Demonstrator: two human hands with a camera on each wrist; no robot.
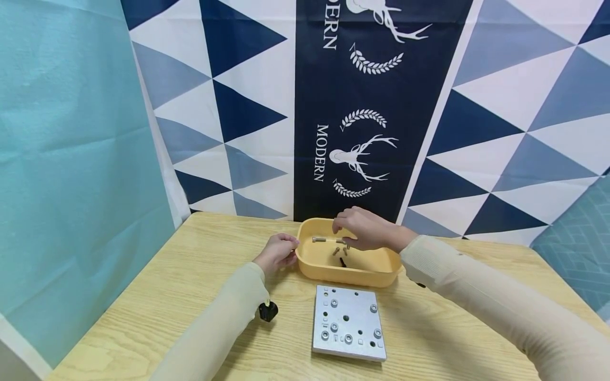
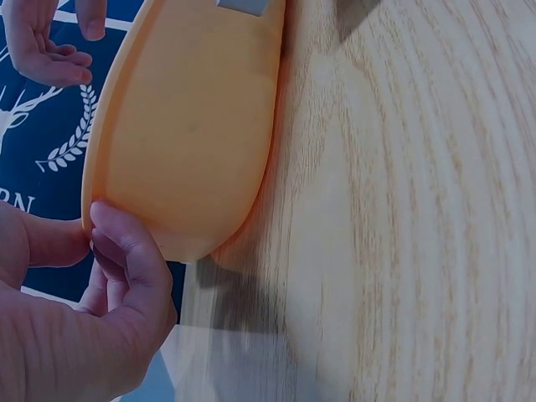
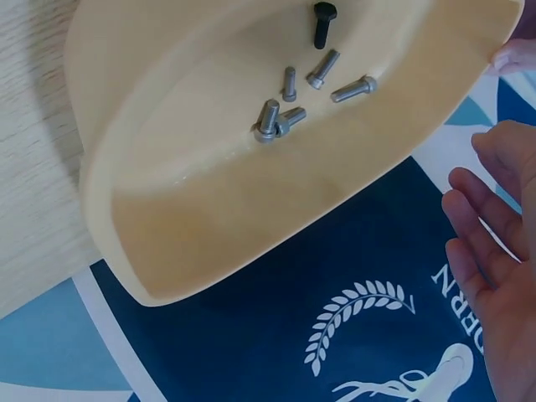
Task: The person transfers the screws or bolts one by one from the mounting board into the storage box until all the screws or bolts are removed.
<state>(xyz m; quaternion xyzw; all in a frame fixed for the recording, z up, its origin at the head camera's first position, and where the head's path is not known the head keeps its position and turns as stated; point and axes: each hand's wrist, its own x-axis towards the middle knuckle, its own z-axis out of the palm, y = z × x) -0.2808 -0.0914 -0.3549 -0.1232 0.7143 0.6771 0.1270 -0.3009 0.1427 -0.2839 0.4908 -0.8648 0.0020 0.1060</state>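
A yellow plastic tray (image 1: 345,274) stands on the table near the back cloth. My left hand (image 1: 278,253) pinches its left rim between thumb and fingers; the left wrist view shows the thumb and forefinger meeting at the edge. Over the tray's far side is my right hand (image 1: 364,228), its fingers loosely bent with nothing between them in the right wrist view (image 3: 502,218). Inside the tray lie several silver socket-head bolts (image 3: 355,89) and a black bolt (image 3: 323,25). In the head view, my right hand covers part of the tray's inside.
In front of the tray lies a silver metal plate (image 1: 350,328) with holes and several bolts set in it. A small black object (image 1: 268,311) shows at my left sleeve. Patterned cloth (image 1: 257,159) hangs behind the wooden table (image 1: 229,238).
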